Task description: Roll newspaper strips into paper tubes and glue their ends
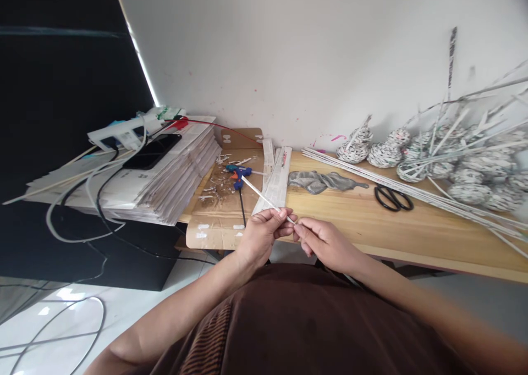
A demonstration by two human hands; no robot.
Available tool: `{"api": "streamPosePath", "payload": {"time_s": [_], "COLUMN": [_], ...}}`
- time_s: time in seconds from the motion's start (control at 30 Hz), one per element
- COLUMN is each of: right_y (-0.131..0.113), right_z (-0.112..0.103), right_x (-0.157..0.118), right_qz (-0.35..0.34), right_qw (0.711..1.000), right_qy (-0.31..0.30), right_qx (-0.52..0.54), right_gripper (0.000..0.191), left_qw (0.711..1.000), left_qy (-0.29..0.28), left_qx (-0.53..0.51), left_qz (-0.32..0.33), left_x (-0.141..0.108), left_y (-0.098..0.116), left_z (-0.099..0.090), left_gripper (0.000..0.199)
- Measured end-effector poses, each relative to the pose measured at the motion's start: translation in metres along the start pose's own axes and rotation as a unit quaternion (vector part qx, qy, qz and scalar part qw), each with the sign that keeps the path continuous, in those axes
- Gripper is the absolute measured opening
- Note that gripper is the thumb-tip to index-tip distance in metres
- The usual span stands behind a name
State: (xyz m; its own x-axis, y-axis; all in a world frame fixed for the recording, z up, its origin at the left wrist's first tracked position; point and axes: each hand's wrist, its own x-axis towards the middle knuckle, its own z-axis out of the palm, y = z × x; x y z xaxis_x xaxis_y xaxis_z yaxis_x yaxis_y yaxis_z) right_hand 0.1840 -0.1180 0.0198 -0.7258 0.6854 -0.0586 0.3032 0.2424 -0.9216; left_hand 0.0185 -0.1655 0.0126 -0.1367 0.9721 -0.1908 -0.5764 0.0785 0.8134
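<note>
**Two hands grip a slender rolled-paper stick at the front of a craft surface**

The left hand (263,231) has its fingers curled in, thumb and forefinger pinching the rolled-paper stick (260,193) partway along its length. The right hand (324,240) meets it just beside, fingertips drawn together on the near end of the same stick. The stick slants away and to the left from the hands, over the front part of the wooden surface (338,221), its far tip showing in front of a blue glue gun (243,171).

The glue gun lies on a flattened piece of cardboard (214,218) strewn with paper scraps (210,191). Newspaper strips (282,171) lie over the cardboard's right side, and a crumpled grey cloth (317,181) is next to them. Farther right are black scissors (394,198), with a bundle of long paper sticks (371,174) running diagonally behind them. Beyond the bundle, woven paper gourds (385,154) crowd against the white wall (289,50), some with loose ends jutting upward.

On the left stands a tall stack of paper sheets (181,177), bearing a black phone (152,151), a white power strip (127,133) and tangled cables (88,185) that hang over its front edge.
</note>
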Motion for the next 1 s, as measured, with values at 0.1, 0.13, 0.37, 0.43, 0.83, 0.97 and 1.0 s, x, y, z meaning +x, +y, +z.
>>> {"api": "streamPosePath", "payload": {"time_s": [0.1,0.13,0.37,0.43,0.83,0.97,1.0], "right_y": [0.006,0.008,0.002,0.002,0.01,0.013,0.011], "right_z": [-0.003,-0.004,-0.004,-0.003,-0.004,-0.004,-0.003], "right_x": [0.003,0.003,0.0,0.0,0.007,0.005,0.004], "right_qz": [0.062,0.089,-0.025,-0.022,0.058,0.107,0.1], "right_qw": [0.982,0.966,0.999,0.998,0.969,0.942,0.959], "right_qy": [-0.083,-0.12,0.019,0.017,-0.113,-0.175,-0.148], "right_qx": [0.158,0.211,-0.034,-0.051,0.212,0.266,0.219], "right_gripper": [0.04,0.04,0.033,0.036,0.042,0.042,0.043], "left_qw": [1.0,1.0,1.0,1.0,0.999,0.999,0.999], "left_qy": [-0.002,-0.002,0.0,-0.002,-0.017,-0.022,-0.023], "left_qx": [-0.009,-0.012,-0.008,-0.006,-0.027,-0.026,-0.025], "left_qz": [0.017,0.02,0.012,0.017,0.011,0.005,0.001], "left_x": [0.0,0.0,0.0,0.0,-0.001,-0.002,-0.002], "left_y": [0.001,0.001,-0.001,-0.001,-0.002,-0.003,-0.003], "left_z": [-0.001,-0.002,-0.002,-0.002,-0.003,-0.004,-0.004], "left_gripper": [0.025,0.025,0.025,0.025,0.024,0.024,0.024]}}
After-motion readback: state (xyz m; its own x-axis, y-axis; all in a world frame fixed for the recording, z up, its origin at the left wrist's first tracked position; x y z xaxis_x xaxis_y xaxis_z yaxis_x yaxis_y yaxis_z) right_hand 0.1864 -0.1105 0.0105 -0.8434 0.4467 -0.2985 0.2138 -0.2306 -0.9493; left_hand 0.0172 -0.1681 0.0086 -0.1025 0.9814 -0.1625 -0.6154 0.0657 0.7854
